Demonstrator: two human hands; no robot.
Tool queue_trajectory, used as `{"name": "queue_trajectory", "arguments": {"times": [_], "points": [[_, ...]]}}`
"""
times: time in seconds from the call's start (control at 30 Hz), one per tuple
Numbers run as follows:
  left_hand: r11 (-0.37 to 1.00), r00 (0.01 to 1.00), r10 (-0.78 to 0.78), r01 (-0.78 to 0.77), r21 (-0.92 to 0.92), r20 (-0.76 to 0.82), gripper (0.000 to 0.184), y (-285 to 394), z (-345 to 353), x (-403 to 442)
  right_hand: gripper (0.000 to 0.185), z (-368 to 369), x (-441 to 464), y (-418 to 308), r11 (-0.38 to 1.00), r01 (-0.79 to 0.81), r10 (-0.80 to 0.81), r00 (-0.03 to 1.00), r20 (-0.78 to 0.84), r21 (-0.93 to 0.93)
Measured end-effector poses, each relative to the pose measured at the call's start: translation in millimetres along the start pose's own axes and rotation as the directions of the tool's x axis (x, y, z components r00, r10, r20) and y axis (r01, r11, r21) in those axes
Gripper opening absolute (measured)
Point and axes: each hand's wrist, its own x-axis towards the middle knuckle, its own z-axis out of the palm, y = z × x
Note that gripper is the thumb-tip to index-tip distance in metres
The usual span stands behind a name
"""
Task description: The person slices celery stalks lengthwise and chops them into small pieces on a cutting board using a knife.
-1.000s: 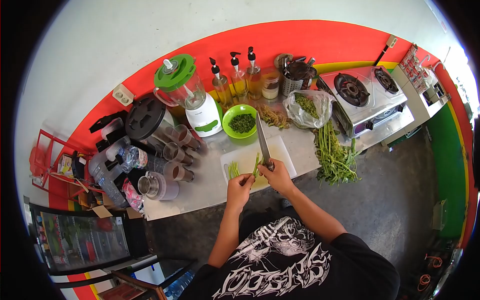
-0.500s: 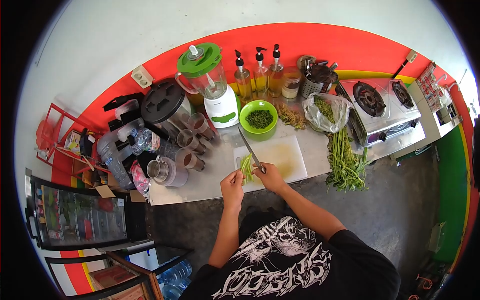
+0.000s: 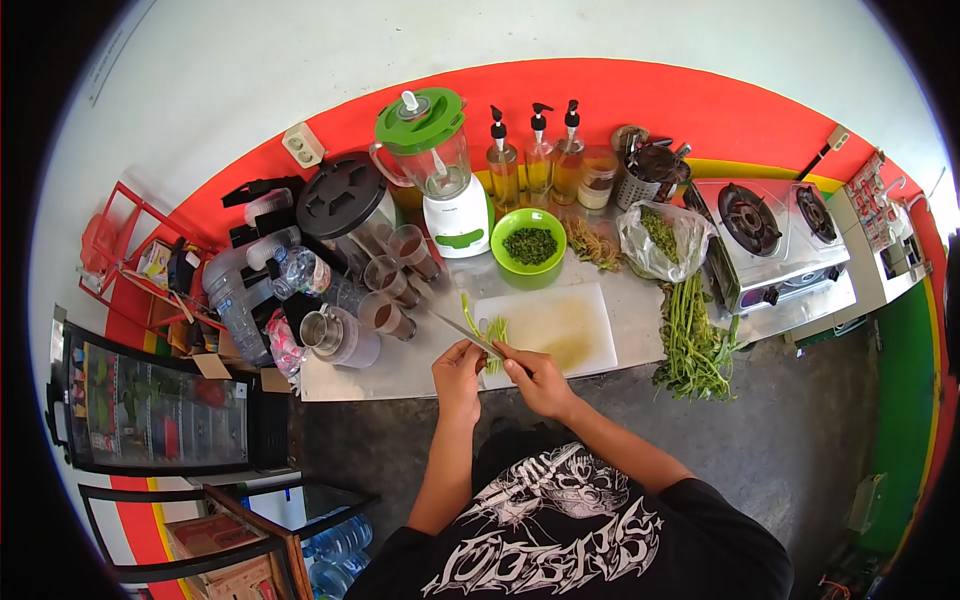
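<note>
My right hand [image 3: 538,380] is closed around the handle of a kitchen knife. The knife's blade [image 3: 462,328] points up and to the left, passing close over the fingers of my left hand [image 3: 459,380]. Those left fingers are pinched together on a thin green stem [image 3: 468,313] that sticks up past the blade. More pale green stems [image 3: 496,332] lie just beyond, over the left part of a white cutting board [image 3: 590,318]. The board has a yellow-green stain. Behind it stands a green bowl [image 3: 528,276] with chopped dark greens [image 3: 530,245].
Leafy stems [image 3: 692,345] hang over the counter's front edge beside a plastic bag [image 3: 672,250]. A gas stove [image 3: 775,245] stands at the right. Left of the board are tumblers [image 3: 388,316], a metal-topped bottle [image 3: 345,338] and a blender [image 3: 440,190]. Roots [image 3: 593,243] lie behind.
The knife has swung from pointing steeply up to lying slanted leftward across the front of my left fingers. My hands are a little closer together, and the camera view has shifted slightly.
</note>
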Motion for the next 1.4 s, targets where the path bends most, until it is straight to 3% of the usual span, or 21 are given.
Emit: {"name": "queue_trajectory", "arguments": {"times": [0.03, 0.13, 0.33, 0.63, 0.77, 0.97, 1.13, 1.23, 1.4], "points": [[1.000, 1.000, 0.014, -0.014, -0.009, -0.002, 0.015, 0.5, 0.5, -0.3, 0.039, 0.4, -0.5, -0.8, 0.994, 0.101, -0.103, 0.994, -0.031, -0.044], [0.998, 0.999, 0.033, -0.034, -0.045, -0.010, 0.014, 0.3, 3.2, -0.6, 0.040, -3.0, -1.4, -6.5, 0.988, 0.143, -0.146, 0.988, -0.051, -0.058], [0.997, 0.999, 0.030, -0.032, -0.076, -0.026, 0.013, 5.8, 13.9, -4.5, 0.041, -14.4, -5.6, -20.4, 0.992, 0.080, -0.077, 0.997, 0.032, -0.100], [0.999, 0.999, -0.017, 0.019, -0.045, 0.040, 0.014, 0.0, 6.5, -1.9, 0.040, -15.9, -6.7, -11.5, 0.991, 0.088, -0.088, 0.996, 0.006, -0.104], [0.997, 1.000, -0.013, 0.011, -0.081, -0.018, 0.010, 5.3, 12.2, -5.0, 0.039, -16.3, -7.0, -14.1, 0.996, 0.041, -0.038, 0.999, 0.036, -0.077], [0.997, 1.000, 0.008, -0.007, -0.072, 0.015, 0.009, -5.5, 9.2, -3.3, 0.041, -14.1, -5.8, -8.3, 0.996, 0.056, -0.055, 0.998, 0.014, -0.065], [0.998, 0.998, 0.017, -0.013, -0.069, 0.053, 0.009, -9.5, 9.7, -4.4, 0.042, -7.0, -3.6, -2.8, 0.983, 0.183, -0.183, 0.978, -0.099, -0.014], [0.997, 0.999, 0.005, -0.002, -0.074, 0.048, 0.009, -13.2, 17.2, -11.8, 0.043, -12.0, -3.7, -5.4, 0.997, 0.037, -0.039, 0.999, -0.031, -0.065], [0.998, 0.996, -0.027, 0.032, -0.052, 0.090, 0.009, -13.2, 22.4, -18.3, 0.044, -16.5, -1.8, -3.0, 0.999, -0.005, 0.004, 1.000, -0.017, -0.054]]}}
